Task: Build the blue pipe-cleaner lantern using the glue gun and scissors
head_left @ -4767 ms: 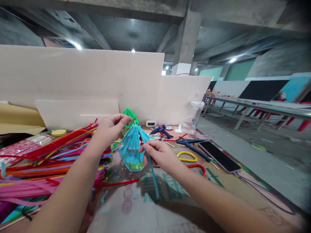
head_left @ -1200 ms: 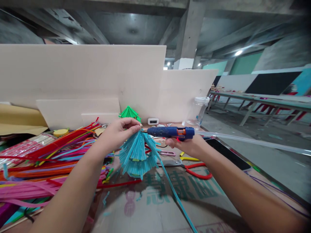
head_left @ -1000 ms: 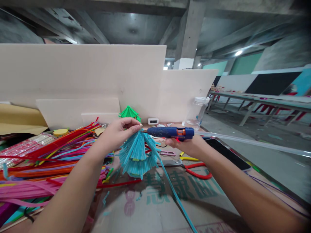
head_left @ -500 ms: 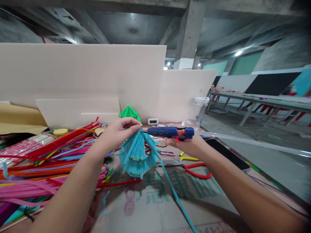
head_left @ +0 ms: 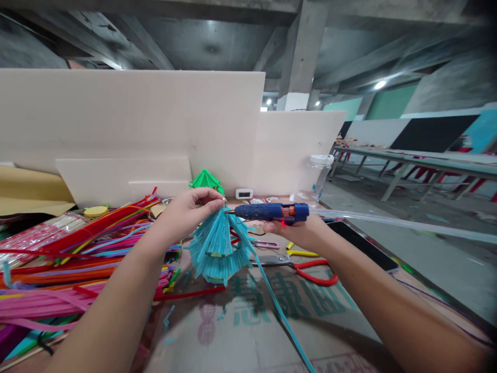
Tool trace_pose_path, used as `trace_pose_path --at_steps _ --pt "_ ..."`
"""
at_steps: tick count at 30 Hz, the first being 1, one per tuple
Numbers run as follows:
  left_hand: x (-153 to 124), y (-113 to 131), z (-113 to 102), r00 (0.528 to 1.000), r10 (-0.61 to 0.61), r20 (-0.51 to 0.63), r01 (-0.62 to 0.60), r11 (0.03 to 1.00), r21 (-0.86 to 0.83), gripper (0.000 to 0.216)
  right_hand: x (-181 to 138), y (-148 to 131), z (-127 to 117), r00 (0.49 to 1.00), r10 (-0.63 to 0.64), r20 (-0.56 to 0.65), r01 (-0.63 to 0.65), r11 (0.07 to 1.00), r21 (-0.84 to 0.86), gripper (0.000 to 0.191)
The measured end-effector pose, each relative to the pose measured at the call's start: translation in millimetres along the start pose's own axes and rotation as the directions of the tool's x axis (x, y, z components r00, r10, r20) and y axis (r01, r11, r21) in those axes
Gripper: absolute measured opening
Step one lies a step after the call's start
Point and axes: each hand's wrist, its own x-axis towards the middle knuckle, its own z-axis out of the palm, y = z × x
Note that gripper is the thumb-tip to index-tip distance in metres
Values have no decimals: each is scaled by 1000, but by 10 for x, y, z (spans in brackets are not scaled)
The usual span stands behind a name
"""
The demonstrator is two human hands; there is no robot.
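My left hand pinches the top of a blue tiered cone made of pipe cleaners, holding it up over the table. In my right hand is a blue hot glue gun, held level with a clear glue stick out of its back. Its nozzle meets the cone just below my left fingertips; whether glue is coming out I cannot tell. A long blue pipe cleaner trails from the cone down to the front of the table.
Many loose coloured pipe cleaners cover the left side. Behind the cone stands a green pipe-cleaner piece. Red-handled scissors lie under my right forearm, near a dark tablet-like slab. A clear jar stands at the back right.
Almost nothing differs. Both hands, the cone and the glue gun keep their places, with only a very slight shift of the whole view.
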Motion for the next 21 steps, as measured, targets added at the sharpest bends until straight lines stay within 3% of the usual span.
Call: trace_pose_path --at_steps 21 --pt "12 -35 -3 1000 -9 9 9 999 -52 35 -14 35 -19 998 -58 24 60 994 -87 36"
